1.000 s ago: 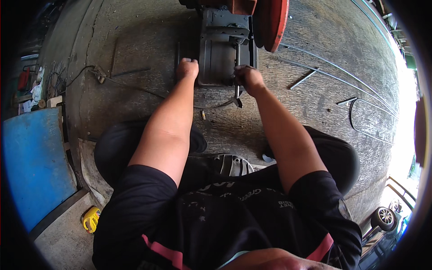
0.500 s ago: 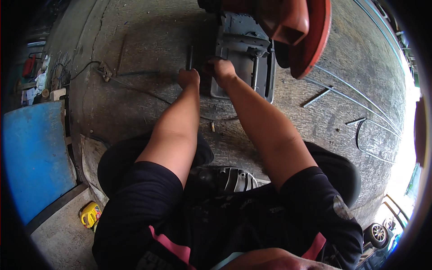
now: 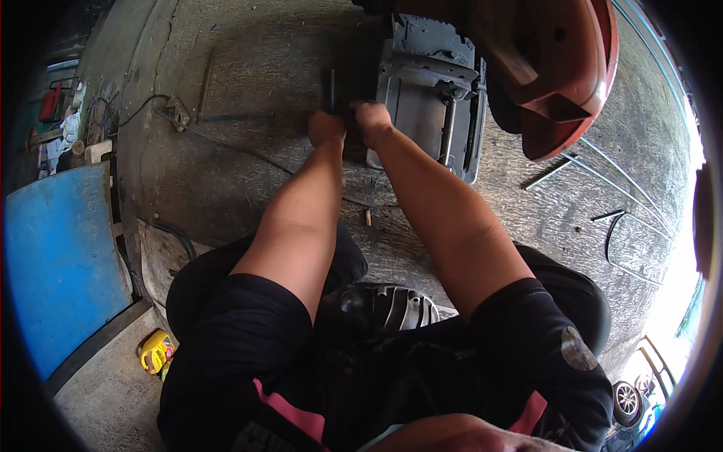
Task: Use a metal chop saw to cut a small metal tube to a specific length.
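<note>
A cut-off saw stands on the floor ahead of me, with a red guard (image 3: 568, 79) and a grey metal base (image 3: 410, 113) that carries a threaded clamp screw (image 3: 449, 132). My left hand (image 3: 327, 129) is closed around a short dark metal bar (image 3: 332, 87) that points away from me, left of the base. Beside the base's left edge, my right hand (image 3: 372, 119) is closed, with its fingers turned toward the left hand. What it grips lies in shadow and cannot be made out.
A cable (image 3: 248, 154) crosses the floor on the left. Thin metal rods (image 3: 625, 181) and a short bar (image 3: 548, 172) lie right of the saw. Between my knees is a finned metal part (image 3: 392, 305). A blue panel (image 3: 64, 271) and a yellow container (image 3: 156, 352) are at left.
The view has shifted, so the saw and floor objects appear farther right. My right hand has come off the base's edge toward the left hand, and the two hands are closer together.
</note>
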Motion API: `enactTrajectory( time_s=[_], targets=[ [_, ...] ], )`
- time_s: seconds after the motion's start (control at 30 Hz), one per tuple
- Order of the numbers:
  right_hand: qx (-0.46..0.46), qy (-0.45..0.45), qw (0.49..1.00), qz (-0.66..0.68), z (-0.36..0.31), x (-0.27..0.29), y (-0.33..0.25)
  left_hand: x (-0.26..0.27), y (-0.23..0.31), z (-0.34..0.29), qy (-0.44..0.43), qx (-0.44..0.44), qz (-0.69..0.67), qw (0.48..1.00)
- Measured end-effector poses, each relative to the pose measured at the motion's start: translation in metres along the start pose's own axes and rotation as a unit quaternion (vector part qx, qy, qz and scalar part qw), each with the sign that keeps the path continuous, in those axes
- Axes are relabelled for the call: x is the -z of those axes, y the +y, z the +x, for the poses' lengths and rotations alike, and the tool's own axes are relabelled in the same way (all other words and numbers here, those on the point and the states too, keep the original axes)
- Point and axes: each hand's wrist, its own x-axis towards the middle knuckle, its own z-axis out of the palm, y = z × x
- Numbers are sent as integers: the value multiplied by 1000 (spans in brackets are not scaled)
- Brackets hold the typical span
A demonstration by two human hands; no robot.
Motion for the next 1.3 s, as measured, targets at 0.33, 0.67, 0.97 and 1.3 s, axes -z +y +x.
enactTrajectory(
  time_s=[0.33,0.67,0.97,1.3],
  targets=[
    [85,47,964,-246,-15,-9,-16,20,-18,46,-3,-89,-249,964],
    [178,90,931,-305,-78,6,-67,117,36,15,-145,57,-579,800],
    [146,263,884,-359,-117,54,-71,104,79,-27,-176,70,-665,723],
    [300,232,888,-260,-137,62,-7,70,83,-15,32,185,-781,596]
  ],
)
